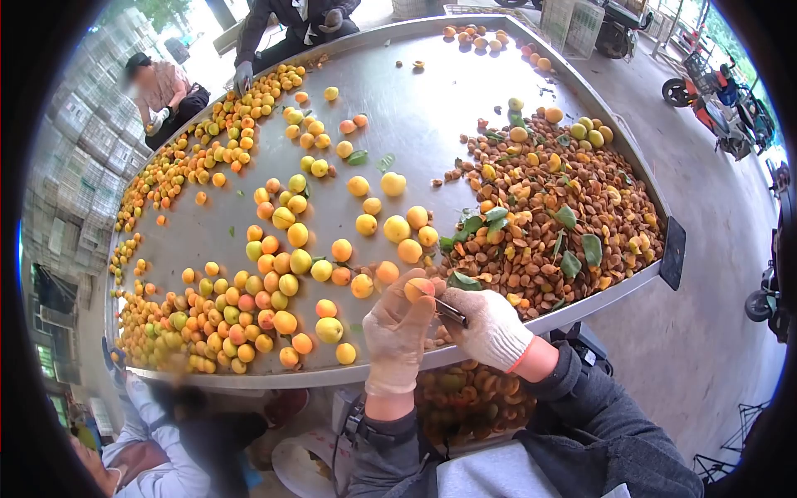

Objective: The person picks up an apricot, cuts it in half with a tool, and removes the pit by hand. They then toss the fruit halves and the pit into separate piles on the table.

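My left hand, in a thin pale glove, has its fingers closed round an apricot above the near edge of the metal table. Close beside it, my right hand, in a white knitted glove with an orange cuff edge, grips a small knife. Its metal part points at the apricot, and the tip is hidden behind my left fingers. Just beyond my hands lies a large heap of brown apricot pits, mixed with fruit scraps and green leaves. Whole apricots spread over the table to the left.
The metal table has a raised rim. Under its near edge sits a container of apricot halves. A white bucket stands at lower left. Co-workers sit around the left and far sides; one gloved hand reaches in. Scooters stand at right.
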The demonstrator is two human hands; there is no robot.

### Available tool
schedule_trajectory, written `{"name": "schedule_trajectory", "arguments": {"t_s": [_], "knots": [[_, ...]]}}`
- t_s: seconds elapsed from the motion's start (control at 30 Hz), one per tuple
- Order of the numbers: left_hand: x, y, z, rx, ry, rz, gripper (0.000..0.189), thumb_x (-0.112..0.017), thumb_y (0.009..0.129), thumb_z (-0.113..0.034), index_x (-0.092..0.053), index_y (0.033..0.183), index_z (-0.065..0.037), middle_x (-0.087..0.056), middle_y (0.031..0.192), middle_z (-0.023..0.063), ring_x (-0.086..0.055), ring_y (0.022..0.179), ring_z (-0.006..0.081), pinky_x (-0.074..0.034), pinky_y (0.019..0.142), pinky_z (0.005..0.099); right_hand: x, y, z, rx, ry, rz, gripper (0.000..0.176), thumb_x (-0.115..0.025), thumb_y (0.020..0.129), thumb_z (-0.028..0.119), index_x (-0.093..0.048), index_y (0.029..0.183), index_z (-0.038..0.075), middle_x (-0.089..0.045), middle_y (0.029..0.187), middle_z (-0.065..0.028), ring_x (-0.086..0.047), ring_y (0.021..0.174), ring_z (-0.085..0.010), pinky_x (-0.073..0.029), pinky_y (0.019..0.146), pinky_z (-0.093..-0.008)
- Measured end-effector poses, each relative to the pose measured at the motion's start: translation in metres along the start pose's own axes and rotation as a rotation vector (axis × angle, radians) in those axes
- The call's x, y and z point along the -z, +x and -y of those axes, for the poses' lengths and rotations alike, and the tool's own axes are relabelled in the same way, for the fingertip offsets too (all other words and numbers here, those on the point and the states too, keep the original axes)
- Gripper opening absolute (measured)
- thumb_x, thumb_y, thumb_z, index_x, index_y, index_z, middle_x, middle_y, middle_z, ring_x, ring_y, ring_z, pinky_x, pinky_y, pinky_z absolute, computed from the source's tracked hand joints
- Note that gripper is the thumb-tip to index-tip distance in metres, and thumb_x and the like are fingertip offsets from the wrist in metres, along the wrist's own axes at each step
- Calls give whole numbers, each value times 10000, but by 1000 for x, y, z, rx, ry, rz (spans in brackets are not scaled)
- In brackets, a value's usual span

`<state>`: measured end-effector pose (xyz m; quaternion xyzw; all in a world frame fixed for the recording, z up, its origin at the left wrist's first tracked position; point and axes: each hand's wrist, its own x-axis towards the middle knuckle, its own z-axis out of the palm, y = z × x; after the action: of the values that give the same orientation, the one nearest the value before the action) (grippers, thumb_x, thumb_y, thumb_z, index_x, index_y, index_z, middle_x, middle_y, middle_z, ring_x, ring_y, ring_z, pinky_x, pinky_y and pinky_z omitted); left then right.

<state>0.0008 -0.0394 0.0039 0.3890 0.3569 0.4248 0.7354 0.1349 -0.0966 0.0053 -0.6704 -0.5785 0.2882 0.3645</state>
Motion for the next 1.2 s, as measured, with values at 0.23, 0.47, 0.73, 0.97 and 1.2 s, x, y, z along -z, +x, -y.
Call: {"name": "schedule_trajectory", "arguments": {"t_s": [0.23, 0.47, 0.73, 0.97, 1.2], "knots": [[-1, -4, -3, -601, 915, 99, 480, -767, 806, -60, -580, 1240, 21, -675, 1078, 115, -645, 929, 170, -508, 841, 245, 7, 2, 1, -64, -4, 143, 296, -627, 807, 40, -653, 1101, 60, -667, 852, -192, -678, 767, -330, -525, 676, -381], [-9, -4, 1, -125, -121, 53, 478, -717, 801, 70, -556, 1251, 45, -640, 1157, 126, -620, 1032, 169, -526, 872, 283, -4, 3, -6, 11, 62, 19, 361, -653, 780, 17, -635, 1138, 62, -680, 888, -142, -685, 775, -211, -535, 676, -330], [-9, -12, -6, -185, 239, 66, 463, -747, 797, 22, -567, 1223, 44, -666, 1112, 134, -640, 998, 196, -524, 849, 283, 7, 3, 4, 45, -37, 35, 297, -650, 785, 30, -645, 1081, 51, -674, 864, -142, -678, 752, -240, -531, 676, -349], [-13, -8, -2, -317, 279, 83, 461, -754, 795, 13, -578, 1219, 48, -638, 1181, 143, -615, 1053, 199, -500, 891, 292, 7, 2, 8, 41, 133, 40, 300, -651, 764, 29, -662, 1056, 100, -672, 837, -144, -657, 770, -348, -523, 658, -387], [-8, -5, -5, -13, -48, 150, 408, -725, 852, -106, -598, 1203, 60, -640, 1176, 126, -578, 1127, 197, -423, 1019, 328, 5, -1, 8, 43, -90, -66, 356, -676, 729, 17, -640, 1074, 97, -672, 893, -134, -660, 803, -350, -536, 675, -394]]}}
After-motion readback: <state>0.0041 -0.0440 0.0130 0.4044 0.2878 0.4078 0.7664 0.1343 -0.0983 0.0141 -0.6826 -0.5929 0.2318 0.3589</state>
